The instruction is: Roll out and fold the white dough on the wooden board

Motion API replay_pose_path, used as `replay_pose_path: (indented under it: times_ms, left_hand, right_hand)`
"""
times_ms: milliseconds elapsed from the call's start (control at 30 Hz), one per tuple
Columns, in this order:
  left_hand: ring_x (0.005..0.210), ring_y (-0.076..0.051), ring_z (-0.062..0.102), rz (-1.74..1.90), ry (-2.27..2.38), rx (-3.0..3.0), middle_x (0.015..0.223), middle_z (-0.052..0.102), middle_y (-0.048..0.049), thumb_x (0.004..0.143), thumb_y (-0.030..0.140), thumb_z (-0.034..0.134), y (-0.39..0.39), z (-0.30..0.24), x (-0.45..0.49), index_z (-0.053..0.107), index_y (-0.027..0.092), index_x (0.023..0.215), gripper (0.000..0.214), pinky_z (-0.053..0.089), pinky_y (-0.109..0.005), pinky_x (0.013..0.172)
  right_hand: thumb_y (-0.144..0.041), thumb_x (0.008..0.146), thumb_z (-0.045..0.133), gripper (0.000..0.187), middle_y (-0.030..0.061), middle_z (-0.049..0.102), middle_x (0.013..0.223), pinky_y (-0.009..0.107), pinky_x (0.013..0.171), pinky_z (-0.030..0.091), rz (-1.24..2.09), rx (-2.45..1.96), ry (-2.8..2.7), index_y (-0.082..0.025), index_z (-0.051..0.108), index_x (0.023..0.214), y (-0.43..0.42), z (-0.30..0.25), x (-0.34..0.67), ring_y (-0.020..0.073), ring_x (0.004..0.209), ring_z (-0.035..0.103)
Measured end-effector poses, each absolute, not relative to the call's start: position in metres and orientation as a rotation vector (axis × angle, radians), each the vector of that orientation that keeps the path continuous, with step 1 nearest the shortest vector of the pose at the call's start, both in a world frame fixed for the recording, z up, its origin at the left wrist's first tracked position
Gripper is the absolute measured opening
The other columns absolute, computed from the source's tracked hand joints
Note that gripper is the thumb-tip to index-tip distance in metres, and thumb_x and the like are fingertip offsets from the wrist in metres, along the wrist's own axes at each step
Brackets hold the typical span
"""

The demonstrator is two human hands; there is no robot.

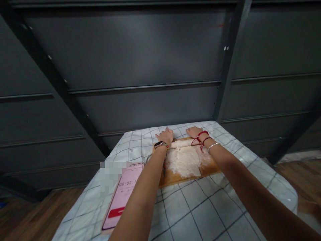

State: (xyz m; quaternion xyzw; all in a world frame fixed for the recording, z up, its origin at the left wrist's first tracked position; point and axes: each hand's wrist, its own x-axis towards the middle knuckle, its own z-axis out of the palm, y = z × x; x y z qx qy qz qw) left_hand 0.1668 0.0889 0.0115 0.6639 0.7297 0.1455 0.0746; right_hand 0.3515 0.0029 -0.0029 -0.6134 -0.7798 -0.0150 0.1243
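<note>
1. Across the white, dark-checked, cloth-covered tabletop (185, 214) rests a rectangular tan wooden board (174, 178)
2. On it lies flat, pale dough (186, 161)
3. Along its far edge, a pale cylindrical rod (186, 143)
4. Near its ends, left hand (166, 135) and right hand (195, 132), grip unclear

Tablecloth (190, 209) lies open before the board (169, 179) — leftward, the left forearm (145, 194) and phone (125, 194) (lying flat) block passage.
</note>
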Motion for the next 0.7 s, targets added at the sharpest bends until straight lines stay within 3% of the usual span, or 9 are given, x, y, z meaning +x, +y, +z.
replay_pose_path:
  times_ms: [367, 533, 700]
  left_hand:
    - [0.111, -0.029, 0.055, 0.479, 2.194, 2.034, 0.116, 0.062, -0.0173, 0.092, 0.028, 0.018, 0.08, 0.016, 0.169, 0.051, 0.014, 0.119, 0.045, 0.022, -0.055, 0.101]
    - [0.11, -0.028, 0.055, 0.458, 2.167, 2.19, 0.114, 0.062, -0.0173, 0.092, 0.027, 0.018, 0.067, 0.015, 0.169, 0.051, 0.014, 0.118, 0.044, 0.025, -0.054, 0.1]
    - [0.113, -0.032, 0.052, 0.333, 2.12, 2.219, 0.121, 0.059, -0.0162, 0.091, 0.035, 0.02, 0.045, 0.013, 0.166, 0.05, 0.018, 0.123, 0.047, 0.026, -0.058, 0.097]
  right_hand:
    - [-0.035, 0.089, 0.055, 0.035, 0.0084, 0.055, 0.118, 0.042, 0.084, 0.049, -0.185, -1.806, -2.294, -0.016, 0.053, 0.118, 0.062, 0.038, 0.333, 0.0202, 0.099, 0.057]
    - [-0.034, 0.097, 0.031, 0.039, 0.0122, 0.064, 0.104, 0.039, 0.092, 0.038, -0.238, -1.768, -2.351, -0.012, 0.063, 0.101, 0.057, 0.037, 0.333, 0.0224, 0.104, 0.056]
    - [-0.037, 0.097, 0.02, 0.049, 0.0148, 0.064, 0.11, 0.04, 0.088, 0.038, -0.212, -1.8, -2.395, -0.015, 0.063, 0.104, 0.035, 0.029, 0.337, 0.0264, 0.108, 0.054]
